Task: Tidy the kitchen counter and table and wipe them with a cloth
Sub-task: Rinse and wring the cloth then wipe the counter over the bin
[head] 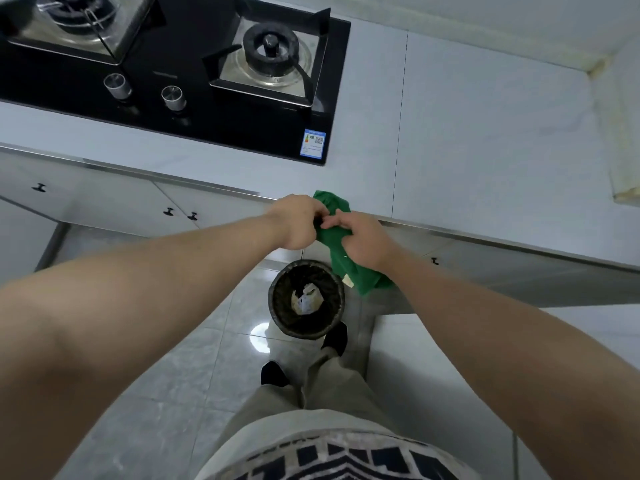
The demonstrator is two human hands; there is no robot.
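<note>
Both hands are bunched on the crumpled green cloth at the front edge of the pale grey kitchen counter. The left hand curls its fingers into the top and the right hand grips the middle, while the tail hangs beside the round dark woven bin. Only the black glass gas hob sits on the counter, so I'd judge tidying here is done and wiping is underway; no table is in sight.

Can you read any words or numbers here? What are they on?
Nothing readable.
Blue sticker on the black hob, front corner: print too small to read.
Faint mark on the hob above the knobs: too blurred to read.
Small tag on the green cloth: too small to read.
</note>
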